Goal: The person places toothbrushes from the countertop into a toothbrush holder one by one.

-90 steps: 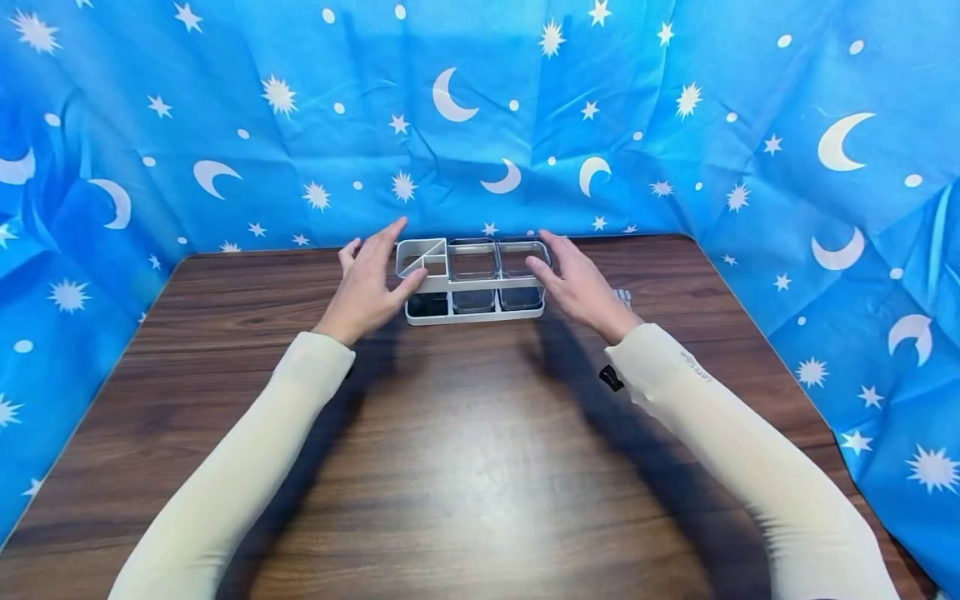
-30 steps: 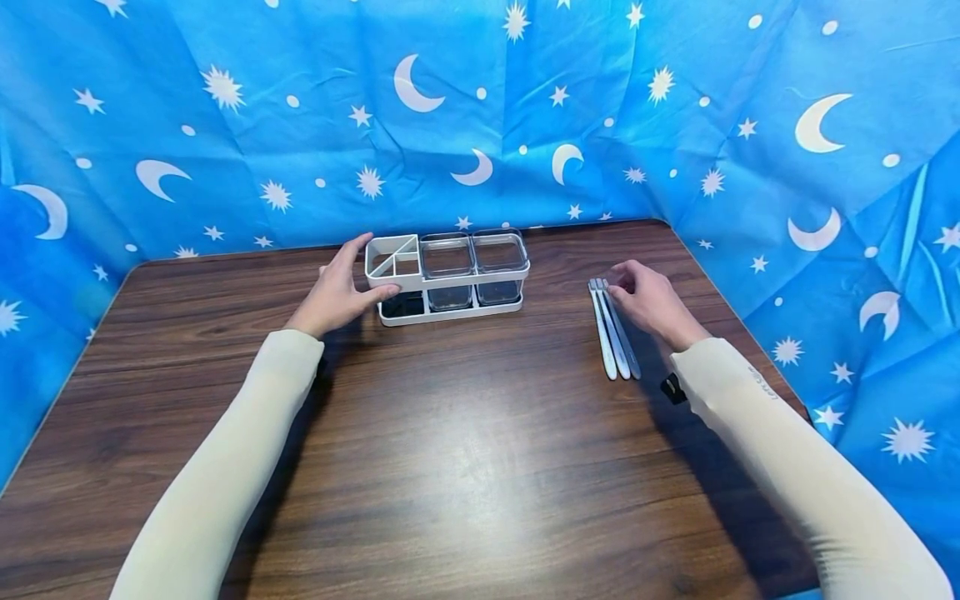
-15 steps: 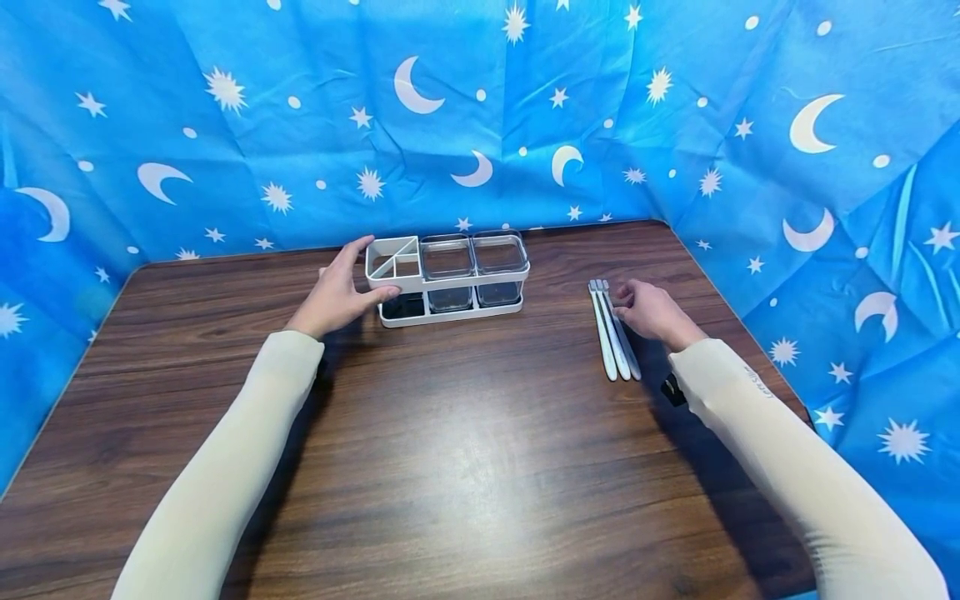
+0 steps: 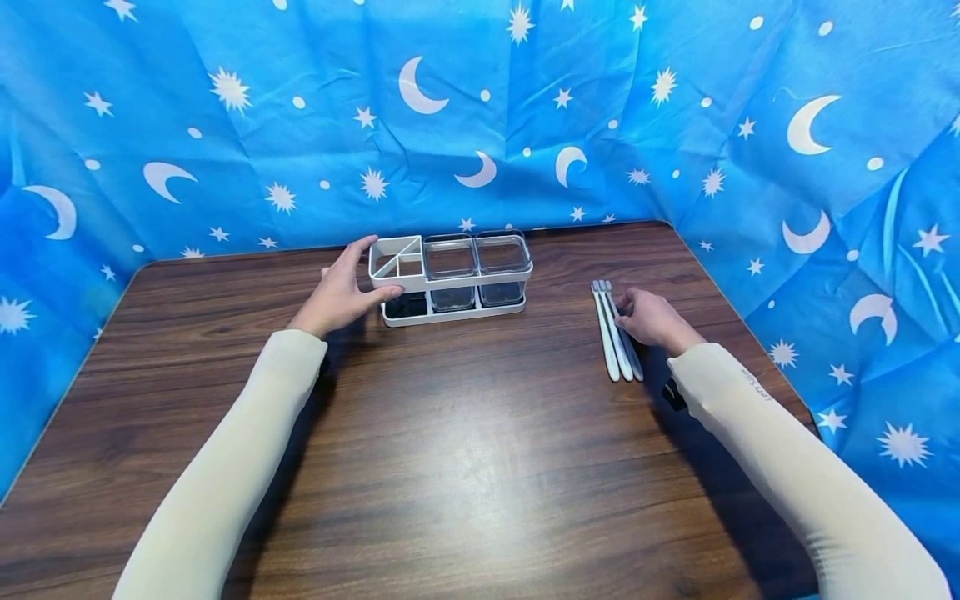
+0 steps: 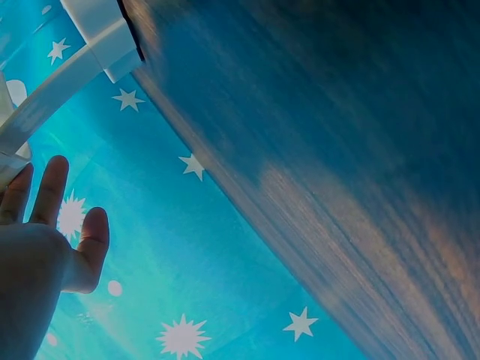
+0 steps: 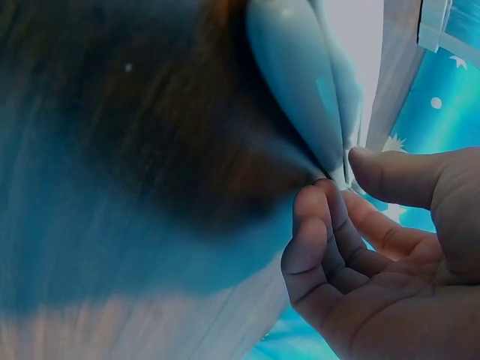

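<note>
Worktop (image 4: 465,425): brown, wood-grained. Blue cloth (image 4: 337,125): white moons and stars, hung along the far, left and right edges. Two cream sleeves (image 4: 232,450), crossing the worktop from its near side. Left fork (image 4: 607,337) and middle fork (image 4: 618,337): slim, side by side, heads towards the far edge, set close against the right-hand fork.

Rack (image 4: 453,283): white, two tiers, near the middle of the far edge; divided tray (image 4: 397,257) and clear bins (image 4: 450,257) above. Left hand (image 4: 339,287): fingers and thumb extended about the rack's left end, touching it. Right-hand fork (image 4: 634,357): towards the far right corner, well right of the rack. Right hand (image 4: 652,318): fingers curled, pinching that fork and covering part of it.
</note>
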Demonstrator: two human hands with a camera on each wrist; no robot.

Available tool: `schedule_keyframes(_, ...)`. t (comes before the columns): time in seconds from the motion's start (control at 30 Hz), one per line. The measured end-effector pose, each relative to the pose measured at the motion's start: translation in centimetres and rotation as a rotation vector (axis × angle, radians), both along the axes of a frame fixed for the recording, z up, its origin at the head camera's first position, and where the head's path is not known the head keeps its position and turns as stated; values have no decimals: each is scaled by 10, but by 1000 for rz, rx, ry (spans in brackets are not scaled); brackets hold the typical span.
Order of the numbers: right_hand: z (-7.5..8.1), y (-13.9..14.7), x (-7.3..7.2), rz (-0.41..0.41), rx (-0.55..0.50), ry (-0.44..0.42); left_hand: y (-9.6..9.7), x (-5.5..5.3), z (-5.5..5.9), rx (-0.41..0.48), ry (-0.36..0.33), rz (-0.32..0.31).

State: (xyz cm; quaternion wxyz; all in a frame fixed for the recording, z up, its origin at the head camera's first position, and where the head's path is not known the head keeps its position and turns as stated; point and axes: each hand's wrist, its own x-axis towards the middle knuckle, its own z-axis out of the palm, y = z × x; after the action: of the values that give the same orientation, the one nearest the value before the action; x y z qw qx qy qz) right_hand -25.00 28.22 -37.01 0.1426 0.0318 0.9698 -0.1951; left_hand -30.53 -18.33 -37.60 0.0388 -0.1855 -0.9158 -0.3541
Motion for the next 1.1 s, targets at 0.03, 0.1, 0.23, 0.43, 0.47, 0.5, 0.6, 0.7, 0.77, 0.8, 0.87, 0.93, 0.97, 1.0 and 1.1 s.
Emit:
schedule_keyframes(0.03,-1,0,0,-2,6,2,0,0,0,-1,-3,0)
schedule_keyframes(0.1,-1,-1,0,-4,19,6,-1,1,1,-3,-7,0)
schedule_keyframes(0.23,-3,-1,0,-6,24,8,-1,0,1,-11,-6,2)
schedule_keyframes(0.43,-3,-2,0,-13,24,1,-1,0,0,-15,-6,4)
schedule_keyframes(0.47,-3,-2,0,-20,21,-3,-1,0,0,-15,-7,4)
schedule_keyframes(0.5,-3,-2,0,-26,19,-6,-1,0,0,-16,-7,5)
schedule_keyframes(0.6,-3,-3,1,-33,10,-12,-1,0,0,-16,-9,7)
schedule_keyframes(0.7,-3,-3,0,-35,8,-7,-1,0,0,-18,-11,9)
schedule_keyframes(0.77,-4,-3,0,-36,11,0,-1,-1,0,-19,-12,9)
schedule_keyframes(0.8,-4,-3,0,-33,16,7,-1,-1,0,-20,-12,10)
schedule_keyframes(0.87,-4,-2,0,-31,24,15,0,0,0,-20,-11,10)
schedule_keyframes(0.93,-5,-2,-1,-37,30,19,0,0,0,-20,-11,11)
schedule_keyframes(0.97,-6,-2,-1,-36,37,22,0,0,0,-20,-11,12)
schedule_keyframes(1.0,-6,-2,-1,-38,40,23,0,0,0,-20,-13,12)
schedule_keyframes(1.1,-7,-2,-1,-53,47,16,0,0,0,-23,-14,12)
